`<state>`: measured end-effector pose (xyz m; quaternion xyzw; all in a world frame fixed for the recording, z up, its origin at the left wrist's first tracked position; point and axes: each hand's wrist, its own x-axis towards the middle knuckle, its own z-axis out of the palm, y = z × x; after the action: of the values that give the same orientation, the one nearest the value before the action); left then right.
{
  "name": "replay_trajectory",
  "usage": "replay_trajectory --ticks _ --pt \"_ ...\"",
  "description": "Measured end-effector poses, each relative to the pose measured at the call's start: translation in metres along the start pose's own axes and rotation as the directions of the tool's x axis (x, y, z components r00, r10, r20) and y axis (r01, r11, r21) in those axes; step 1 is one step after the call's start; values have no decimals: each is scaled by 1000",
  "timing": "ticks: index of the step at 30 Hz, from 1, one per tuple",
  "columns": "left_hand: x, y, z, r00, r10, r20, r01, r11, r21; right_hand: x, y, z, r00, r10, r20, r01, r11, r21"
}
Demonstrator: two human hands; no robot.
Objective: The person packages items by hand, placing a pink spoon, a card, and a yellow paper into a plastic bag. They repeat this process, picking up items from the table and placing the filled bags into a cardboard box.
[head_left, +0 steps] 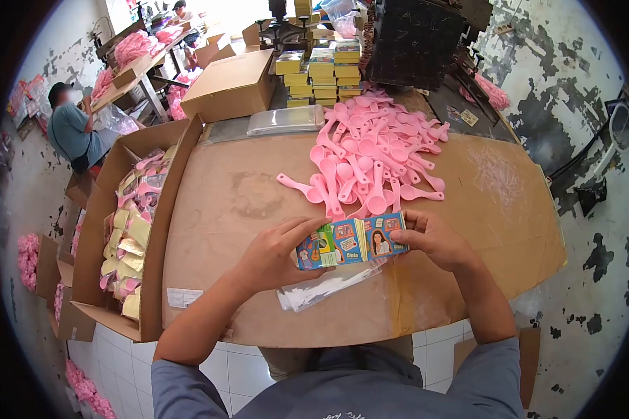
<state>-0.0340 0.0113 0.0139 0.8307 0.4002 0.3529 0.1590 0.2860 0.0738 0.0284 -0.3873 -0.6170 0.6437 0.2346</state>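
Above the near part of the table, my left hand (276, 248) grips the left end of a spread of small printed cards (349, 241), blue with a portrait and the word "Cinta". My right hand (433, 239) pinches the right end, thumb on the front. Yellowish edges in the middle suggest a thin stack of them. Beneath the cards, clear plastic sleeves (321, 290) lie flat on the cardboard table top (237, 202). Just beyond my hands is a heap of pink plastic spoons (363, 146).
Left of the table stands an open carton (150, 307) of wrapped packets and pink spoons. Stacks of yellow-edged cards (321, 66) rise at the back beside a closed cardboard box (230, 82) and a clear plastic container (286, 120). Another person (77, 129) sits at the far left.
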Motion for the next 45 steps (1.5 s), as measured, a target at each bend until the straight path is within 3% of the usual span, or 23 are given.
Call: replay_trajectory --ticks 3,6,9,12,16,18,21,26,29,33,35,36,37,39,42,43,45 --pt "0 2 2 1000 4 17 -4 1000 2 -5 -1 8 997 63 40 -67 992 108" --pt "-2 4 5 999 8 46 -9 1000 25 -9 -4 17 991 84 101 -90 994 60" --pt "-1 2 3 999 22 44 -23 999 23 -9 11 8 999 12 30 -12 1000 -17" --pt "1 -1 -5 999 9 32 -9 1000 -5 -22 0 -9 998 11 -62 -7 998 65" --pt "4 -13 -24 999 -43 8 43 998 50 -46 2 -42 979 36 -200 -47 998 -48" --pt "5 -29 -43 984 -178 -23 179 984 25 -57 7 -55 959 66 -277 -104 987 -125" --pt "13 -67 -63 950 -271 -156 282 958 54 -59 32 -66 923 77 -376 -108 992 -62" --pt "44 -145 -94 893 -362 -267 416 890 185 -57 34 -66 917 104 -385 -181 969 -170" --pt "49 -207 -115 902 -362 -237 414 879 235 -57 35 -64 911 94 -401 -171 972 -162" --pt "53 -223 -136 870 -491 -38 476 819 319 -60 27 -58 898 113 -424 -191 971 -145" --pt "52 -231 -135 868 -495 -39 476 808 348 -59 34 -58 896 63 -440 -177 959 -223" --pt "51 -230 -135 866 -498 -42 478 801 361 -57 34 -57 895 36 -445 -169 950 -263" --pt "47 -227 -134 880 -465 -94 462 796 392 -57 31 -56 890 -4 -456 -221 872 -438" --pt "40 -215 -125 903 -385 -190 429 782 452 -60 16 -51 884 -91 -459 -313 615 -724" --pt "40 -150 -108 902 -311 -301 428 741 517 -65 -4 -39 849 -103 -518 -438 410 -800" --pt "38 -122 -96 921 -221 -321 361 794 489 -65 -3 -41 875 -187 -448 -336 433 -836" --pt "32 -68 -61 922 -324 -214 374 889 265 -65 1 -50 890 -350 -293 -118 444 -888"
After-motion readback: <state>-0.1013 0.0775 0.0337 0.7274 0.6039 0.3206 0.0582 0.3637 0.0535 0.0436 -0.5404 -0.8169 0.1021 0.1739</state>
